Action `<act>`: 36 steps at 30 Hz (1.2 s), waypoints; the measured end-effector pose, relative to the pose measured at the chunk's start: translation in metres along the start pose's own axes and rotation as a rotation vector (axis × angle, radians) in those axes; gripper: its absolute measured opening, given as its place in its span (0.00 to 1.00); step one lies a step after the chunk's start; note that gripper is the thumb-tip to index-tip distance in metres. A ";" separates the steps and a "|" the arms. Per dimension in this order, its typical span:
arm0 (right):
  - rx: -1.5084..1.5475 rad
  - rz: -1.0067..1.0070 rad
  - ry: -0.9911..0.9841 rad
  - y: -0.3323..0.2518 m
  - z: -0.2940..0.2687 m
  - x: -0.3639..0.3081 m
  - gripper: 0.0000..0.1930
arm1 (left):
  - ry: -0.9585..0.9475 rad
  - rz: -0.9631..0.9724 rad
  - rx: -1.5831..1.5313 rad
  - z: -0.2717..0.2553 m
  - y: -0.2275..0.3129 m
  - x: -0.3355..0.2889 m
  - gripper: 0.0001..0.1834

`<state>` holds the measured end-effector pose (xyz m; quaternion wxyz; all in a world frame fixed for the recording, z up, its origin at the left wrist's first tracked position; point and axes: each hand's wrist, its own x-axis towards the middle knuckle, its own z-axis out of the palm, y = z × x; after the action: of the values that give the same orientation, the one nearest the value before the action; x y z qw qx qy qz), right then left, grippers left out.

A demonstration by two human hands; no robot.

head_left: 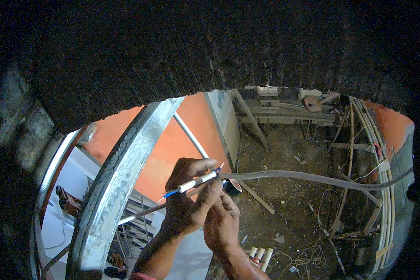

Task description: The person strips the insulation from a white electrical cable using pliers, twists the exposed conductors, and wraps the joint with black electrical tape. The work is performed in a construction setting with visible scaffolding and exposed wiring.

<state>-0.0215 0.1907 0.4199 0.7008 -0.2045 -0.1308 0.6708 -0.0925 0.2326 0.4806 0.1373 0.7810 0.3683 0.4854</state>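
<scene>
My left hand (184,200) is closed around a short white cable (198,181), its thumb and fingers pressing on it. Blue and other thin wires (172,192) stick out of the cable's left end, and some bare wire tips show at its right end. There the end of a long grey cable (284,174) meets it, stretching off to the right. Just below, my right hand (221,224) has its fingers pinched together, at the lower edge of a round black roll of tape (232,187). The fingertips of my right hand are partly hidden.
A thick metal beam (126,177) curves past on the left, before an orange wall (172,144). Far below lies a dirt floor (284,210) with wood scraps and tangled cord. Long poles (382,196) stand at right; a plank bench (289,114) is at the back. Dark material covers the top.
</scene>
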 end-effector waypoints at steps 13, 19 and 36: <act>0.123 0.057 -0.027 -0.011 -0.002 -0.008 0.12 | -0.058 -0.342 -0.165 -0.004 0.008 0.011 0.15; 0.169 0.070 -0.043 -0.014 0.004 -0.009 0.12 | -0.073 -0.238 -0.003 0.001 0.010 0.009 0.10; -0.772 -0.144 -0.150 -0.035 -0.023 -0.022 0.13 | 0.052 -0.319 -0.395 0.013 -0.028 -0.026 0.24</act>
<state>0.0188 0.1653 0.4179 0.6060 -0.3935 -0.4382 0.5348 -0.1009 0.2353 0.4412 0.3527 0.6583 0.3880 0.5401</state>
